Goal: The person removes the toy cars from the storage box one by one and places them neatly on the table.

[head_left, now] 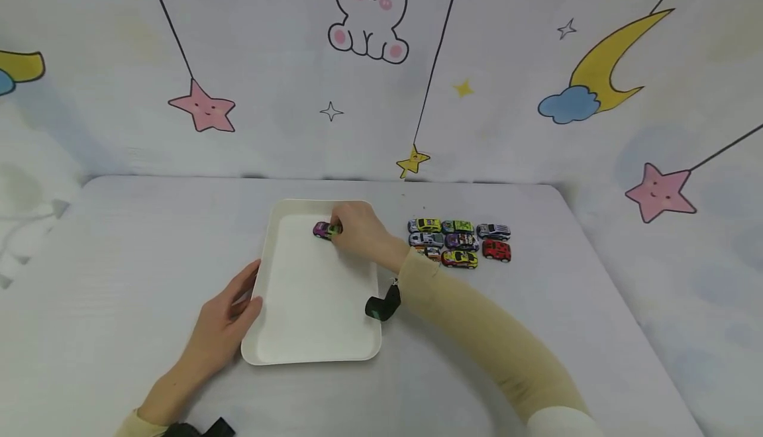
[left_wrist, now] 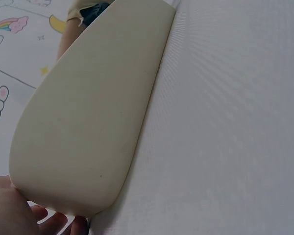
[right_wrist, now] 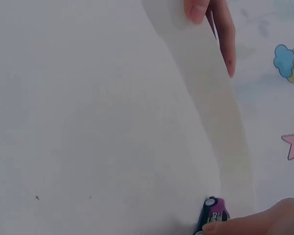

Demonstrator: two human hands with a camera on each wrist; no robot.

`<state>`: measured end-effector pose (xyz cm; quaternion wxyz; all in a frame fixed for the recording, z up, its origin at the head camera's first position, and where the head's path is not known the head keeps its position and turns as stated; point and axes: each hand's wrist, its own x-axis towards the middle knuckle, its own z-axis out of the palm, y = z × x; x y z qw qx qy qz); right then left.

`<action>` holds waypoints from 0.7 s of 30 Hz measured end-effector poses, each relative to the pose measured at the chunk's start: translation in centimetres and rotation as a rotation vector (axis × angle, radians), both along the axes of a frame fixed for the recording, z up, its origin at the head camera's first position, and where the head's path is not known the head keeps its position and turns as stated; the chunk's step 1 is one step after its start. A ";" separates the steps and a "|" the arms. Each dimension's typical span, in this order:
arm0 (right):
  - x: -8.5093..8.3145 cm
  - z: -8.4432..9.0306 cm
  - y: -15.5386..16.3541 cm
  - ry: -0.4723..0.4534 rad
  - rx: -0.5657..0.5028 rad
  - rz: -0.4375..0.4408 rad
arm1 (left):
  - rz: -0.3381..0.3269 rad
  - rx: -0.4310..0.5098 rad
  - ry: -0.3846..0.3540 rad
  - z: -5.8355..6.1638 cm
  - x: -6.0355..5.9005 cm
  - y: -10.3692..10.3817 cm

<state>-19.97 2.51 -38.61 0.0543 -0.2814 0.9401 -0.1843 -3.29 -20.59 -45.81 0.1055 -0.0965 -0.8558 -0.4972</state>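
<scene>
Head view: right hand (head_left: 357, 230) just above frame centre, fingers curled round a purple toy car (head_left: 324, 230) at the far end of a white tray (head_left: 310, 347). Car low over the tray floor or on it; cannot tell which. Left hand (head_left: 229, 321) lower left of centre, fingers fairly straight and resting against the tray's left rim, thumb on the rim, nothing gripped. Cluster of toy cars (head_left: 459, 242) right of centre on the white table (head_left: 119, 258), well apart from the tray. Beige sleeve (head_left: 477, 331) running to the lower right. Black strap (head_left: 384, 304) hanging at the right wrist, near the tray's right edge.

Left wrist view: tray's outer wall (left_wrist: 88, 122) filling the left half, table (left_wrist: 235, 122) on the right. Left hand's fingertips (left_wrist: 54, 223) at the bottom left, touching the tray's near corner.

Right wrist view: tray floor (right_wrist: 88, 122) across most of the frame. Purple toy car (right_wrist: 211, 215) at the bottom right, pinched by right-hand fingers (right_wrist: 255, 220). Left-hand fingers (right_wrist: 220, 24) at the top edge, lying on the tray rim.
</scene>
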 end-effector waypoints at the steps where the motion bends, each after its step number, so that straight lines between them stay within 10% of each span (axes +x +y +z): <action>1: 0.1 0.0 0.2 -0.001 -0.008 0.007 | 0.001 -0.001 0.001 0.0 0.0 0.0; 21: 2.2 0.1 3.4 0.006 -0.074 0.039 | 0.004 -0.011 0.009 0.0 -0.1 0.0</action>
